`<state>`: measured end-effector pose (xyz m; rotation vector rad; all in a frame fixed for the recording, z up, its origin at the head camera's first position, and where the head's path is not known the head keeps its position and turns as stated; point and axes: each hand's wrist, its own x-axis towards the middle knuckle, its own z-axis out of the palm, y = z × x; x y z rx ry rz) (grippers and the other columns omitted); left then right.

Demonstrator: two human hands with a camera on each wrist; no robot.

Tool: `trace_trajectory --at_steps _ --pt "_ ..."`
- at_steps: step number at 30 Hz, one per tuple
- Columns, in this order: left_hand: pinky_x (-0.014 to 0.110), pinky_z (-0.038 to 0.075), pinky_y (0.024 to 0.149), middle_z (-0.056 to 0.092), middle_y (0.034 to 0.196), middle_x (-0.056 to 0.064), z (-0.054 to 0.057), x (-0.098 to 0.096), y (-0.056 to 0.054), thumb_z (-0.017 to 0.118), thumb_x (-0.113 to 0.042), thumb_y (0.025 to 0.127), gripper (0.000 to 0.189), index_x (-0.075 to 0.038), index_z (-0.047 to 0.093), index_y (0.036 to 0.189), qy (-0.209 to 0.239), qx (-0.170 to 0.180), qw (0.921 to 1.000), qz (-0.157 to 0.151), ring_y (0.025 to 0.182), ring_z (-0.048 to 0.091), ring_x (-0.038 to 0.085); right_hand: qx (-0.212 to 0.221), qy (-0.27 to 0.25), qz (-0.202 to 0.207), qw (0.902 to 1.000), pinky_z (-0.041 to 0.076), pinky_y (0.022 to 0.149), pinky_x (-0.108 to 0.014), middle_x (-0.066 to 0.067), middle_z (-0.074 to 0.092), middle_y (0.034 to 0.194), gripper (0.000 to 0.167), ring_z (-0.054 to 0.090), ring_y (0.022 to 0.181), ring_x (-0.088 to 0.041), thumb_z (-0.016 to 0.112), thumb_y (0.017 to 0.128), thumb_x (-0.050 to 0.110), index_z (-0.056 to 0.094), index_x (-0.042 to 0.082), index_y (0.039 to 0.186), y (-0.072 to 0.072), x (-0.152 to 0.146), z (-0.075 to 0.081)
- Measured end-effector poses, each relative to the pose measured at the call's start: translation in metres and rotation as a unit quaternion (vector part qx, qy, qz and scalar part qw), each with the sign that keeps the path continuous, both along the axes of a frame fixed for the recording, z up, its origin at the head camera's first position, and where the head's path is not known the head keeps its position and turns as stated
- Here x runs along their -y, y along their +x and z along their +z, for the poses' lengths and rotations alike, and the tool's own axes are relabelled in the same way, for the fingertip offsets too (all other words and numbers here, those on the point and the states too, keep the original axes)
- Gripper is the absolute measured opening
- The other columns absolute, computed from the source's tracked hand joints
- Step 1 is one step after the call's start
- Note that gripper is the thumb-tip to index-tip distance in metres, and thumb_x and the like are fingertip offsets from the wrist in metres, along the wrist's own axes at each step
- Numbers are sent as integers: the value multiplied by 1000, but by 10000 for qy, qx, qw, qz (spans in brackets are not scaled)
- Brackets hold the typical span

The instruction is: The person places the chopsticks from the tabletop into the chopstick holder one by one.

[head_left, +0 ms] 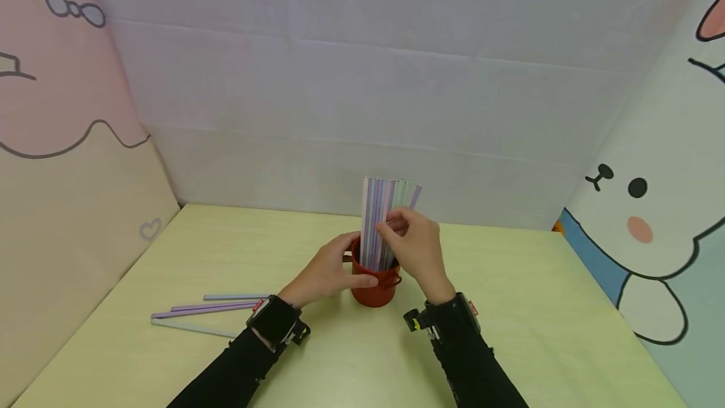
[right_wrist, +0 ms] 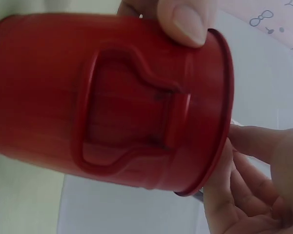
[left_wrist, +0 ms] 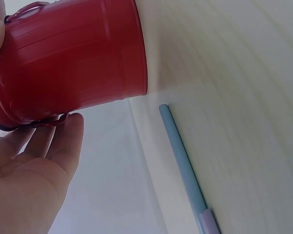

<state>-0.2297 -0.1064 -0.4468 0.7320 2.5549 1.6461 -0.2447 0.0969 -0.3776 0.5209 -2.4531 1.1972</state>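
Observation:
A small red metal bucket [head_left: 374,291] with side handles stands on the table, holding a bundle of pastel straws [head_left: 370,219] upright. My left hand [head_left: 325,269] grips the bucket from the left, thumb across its front and fingers behind; the left wrist view shows fingertips by a handle [left_wrist: 51,122]. Above the rim at the right, my right hand [head_left: 416,244] has its thumb and fingers pinched at the straws. A tilted purple straw [head_left: 416,196] sticks up behind this hand. In the right wrist view the rim hides most of the straws.
Left of the bucket lie several loose straws: a blue one [head_left: 235,297], purple ones [head_left: 198,311] and a pale green one [head_left: 189,327]. A white back wall [head_left: 368,99] and printed side panels [head_left: 634,257] border the pale yellow table [head_left: 510,332].

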Motion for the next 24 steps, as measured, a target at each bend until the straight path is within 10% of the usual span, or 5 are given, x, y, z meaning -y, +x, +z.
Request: trace_trajectory --at_steps 18,24 --pt "43 51 113 57 150 -5 3 0 1 92 -32 86 86 -26 46 159 44 42 10000 -78 136 56 20 -289 515 -347 9977 62 62 -37 -10 77 82 17 71 70 -23 83 94 18 80 3 102 6 -6 11" --pt "50 51 112 55 153 -1 11 16 5 88 -39 89 87 -22 44 161 -664 -34 9978 48 134 57 25 -457 301 -162 9984 62 68 -39 -7 76 81 13 72 72 -22 83 94 16 80 5 101 18 -15 24"
